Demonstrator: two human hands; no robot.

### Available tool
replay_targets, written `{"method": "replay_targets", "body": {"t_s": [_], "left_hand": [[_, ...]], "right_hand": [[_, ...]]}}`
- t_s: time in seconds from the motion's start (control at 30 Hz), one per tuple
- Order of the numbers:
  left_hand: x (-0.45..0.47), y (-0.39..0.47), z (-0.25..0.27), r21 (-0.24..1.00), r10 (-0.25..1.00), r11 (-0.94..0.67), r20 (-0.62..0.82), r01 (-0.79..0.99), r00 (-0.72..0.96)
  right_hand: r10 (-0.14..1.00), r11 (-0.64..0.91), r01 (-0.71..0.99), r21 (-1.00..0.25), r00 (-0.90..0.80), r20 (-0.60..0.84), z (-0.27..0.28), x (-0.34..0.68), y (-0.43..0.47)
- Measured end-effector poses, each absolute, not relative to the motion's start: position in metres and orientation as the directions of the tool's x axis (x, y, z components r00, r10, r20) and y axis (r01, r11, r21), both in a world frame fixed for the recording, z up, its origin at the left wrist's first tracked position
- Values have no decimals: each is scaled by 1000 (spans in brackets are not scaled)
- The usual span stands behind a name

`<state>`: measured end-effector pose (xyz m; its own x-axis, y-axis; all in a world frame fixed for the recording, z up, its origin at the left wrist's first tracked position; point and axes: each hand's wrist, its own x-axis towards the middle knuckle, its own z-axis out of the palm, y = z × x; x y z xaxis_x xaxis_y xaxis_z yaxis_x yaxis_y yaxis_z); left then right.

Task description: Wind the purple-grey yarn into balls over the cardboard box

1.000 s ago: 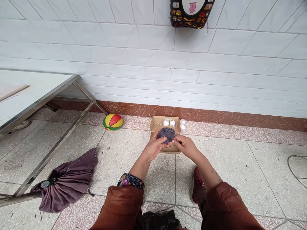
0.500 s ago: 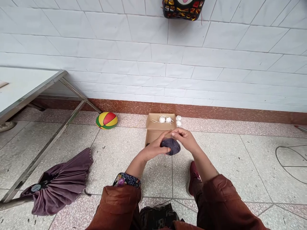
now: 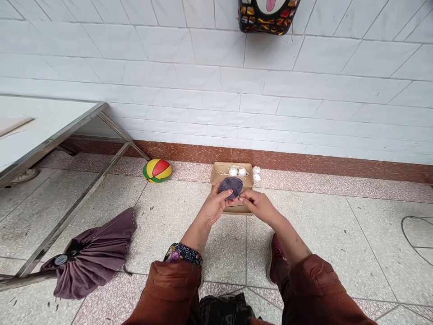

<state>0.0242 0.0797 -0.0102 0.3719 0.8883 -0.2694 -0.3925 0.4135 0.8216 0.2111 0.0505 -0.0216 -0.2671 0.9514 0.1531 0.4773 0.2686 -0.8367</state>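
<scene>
A dark purple-grey ball of yarn (image 3: 231, 187) rests in my left hand (image 3: 214, 205), whose thumb lies over its front while the fingers wrap underneath. At the ball's lower right, my right hand (image 3: 259, 204) pinches a strand of the same yarn between thumb and fingertips. Beneath both hands sits an open cardboard box (image 3: 249, 180) on the floor, partly hidden by them. Inside its far part are two white yarn balls (image 3: 237, 171) with loose white strands. More white balls (image 3: 256, 173) lie on the floor just right of the box.
A multicoloured ball (image 3: 157, 171) lies by the wall, near a metal-framed table (image 3: 57, 140). On the floor at left is a folded purple umbrella (image 3: 96, 257). A black patterned bag (image 3: 269, 20) hangs on the tiled wall. At far right stands a wire frame (image 3: 411, 239).
The yarn ball has turned and moved up and left in my left hand. My right hand has gone from above the ball to its lower right, still pinching the strand.
</scene>
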Motion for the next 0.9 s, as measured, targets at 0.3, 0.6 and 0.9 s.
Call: {"method": "replay_targets", "body": {"t_s": [0.3,0.6,0.9], "left_hand": [[21,80,-17,970,937,44,-123,238,328],[13,70,-11,872,740,368,-65,-322,669],[15,90,-19,990,979,125,-114,-57,166]], "right_hand": [[955,265,281,-922,-210,211,0,215,48],[984,168,353,-920,-111,137,-22,220,60],[907,352,389,-851,-366,208,-7,201,46]]}}
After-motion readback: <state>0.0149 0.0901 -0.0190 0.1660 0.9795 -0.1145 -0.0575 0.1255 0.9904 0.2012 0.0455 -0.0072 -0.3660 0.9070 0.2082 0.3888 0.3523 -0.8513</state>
